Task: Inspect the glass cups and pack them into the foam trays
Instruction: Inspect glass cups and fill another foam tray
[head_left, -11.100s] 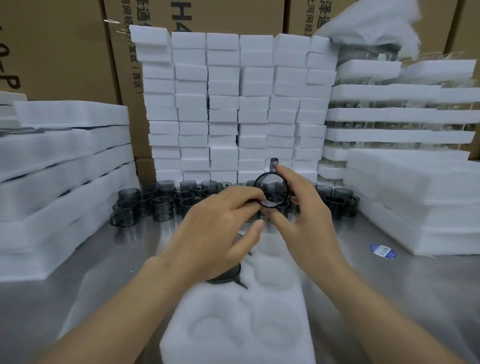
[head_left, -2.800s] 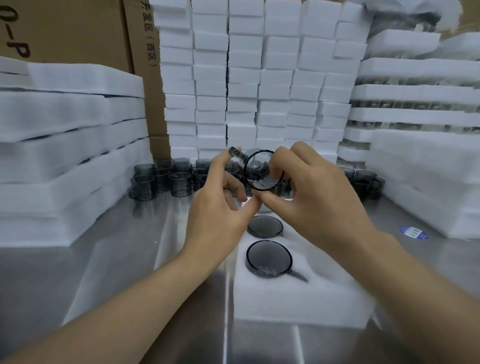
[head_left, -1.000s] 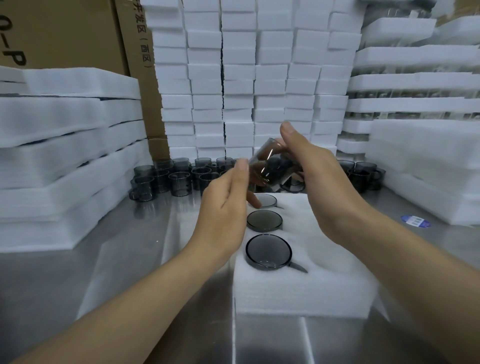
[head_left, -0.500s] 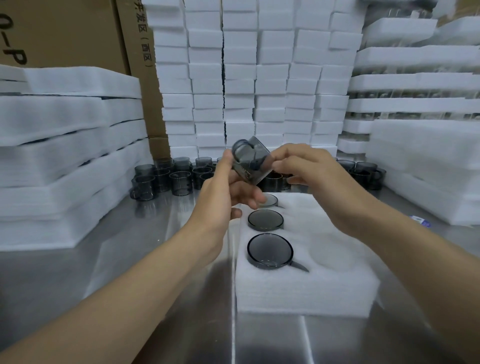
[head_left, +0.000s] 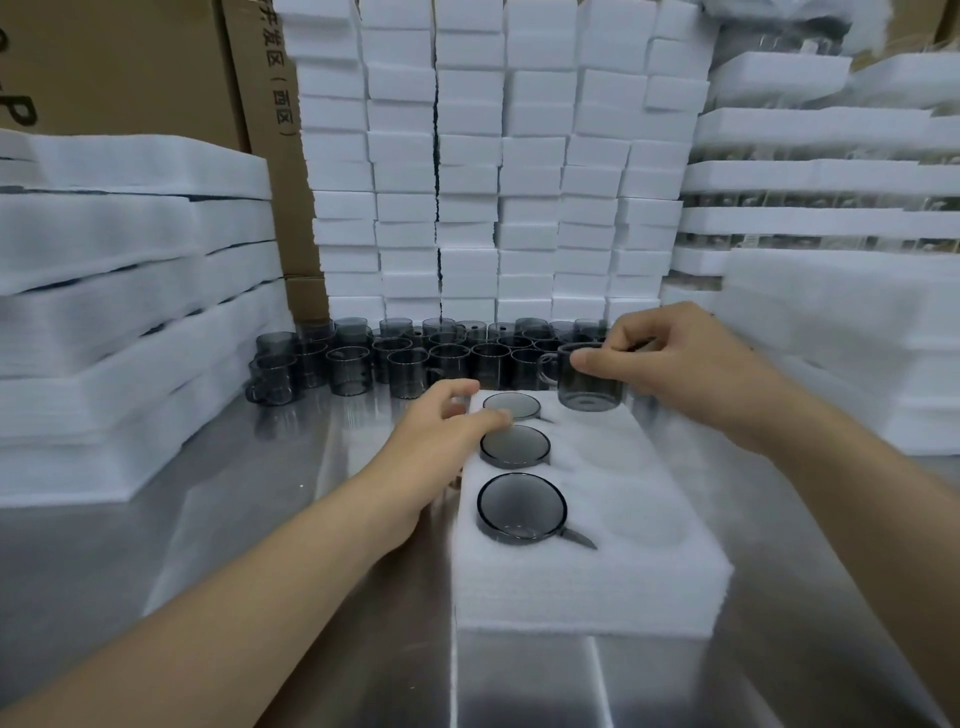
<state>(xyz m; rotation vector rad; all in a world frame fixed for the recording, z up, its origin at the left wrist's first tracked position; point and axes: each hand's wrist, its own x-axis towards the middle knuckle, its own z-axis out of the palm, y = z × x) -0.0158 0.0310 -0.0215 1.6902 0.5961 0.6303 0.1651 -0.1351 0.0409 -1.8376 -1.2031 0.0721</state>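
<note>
The right hand pinches a smoky glass cup by its rim, thumb at the near edge and fingers curled over the top. That grip from above keeps the palm out of the way, so the cup can go straight down into a pocket. The cup is upright, its base at the far right pocket of the foam tray, handle pointing left; whether it is seated or only just touching the foam I cannot tell.

The left hand grips nothing. Its relaxed fingers rest on the tray's left edge beside the far and middle cups, most likely to steady the light foam while the other hand pushes down.

Three cups already fill the tray's left column: far, middle and near, sunk to their rims, so the soft foam shields the glass on every side. The right column's nearer pockets look unfilled.

Behind the tray, a crowd of loose cups stands on the metal surface, within easy reach for the next pick. Stacks of white foam blocks and flat foam sheets wall the work area, with cardboard boxes behind.
</note>
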